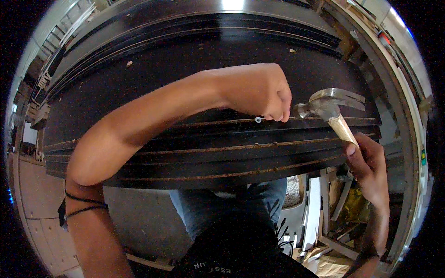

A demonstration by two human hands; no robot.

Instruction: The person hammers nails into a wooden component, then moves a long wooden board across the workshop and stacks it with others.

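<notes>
My right hand (368, 162) grips a claw hammer (345, 129) by its pale wooden handle. Its steel head is raised level with my other hand, striking face to the left and claw to the right. My left hand (278, 99) reaches across from the left, its fingers curled over the front edge of a stack of dark panels (162, 111). Whatever those fingers pinch is hidden from here. Just left of the fingertips, a small round white piece with a dark centre (258, 120) sits at the panel edge. The hammer face is apart from the left hand.
More dark panels (194, 25) are stacked behind. Small pale chips (129, 63) lie on the top panel. Wood offcuts (343, 245) and black cables (285, 238) are below at right. A long rail or beam (394, 88) runs along the right side.
</notes>
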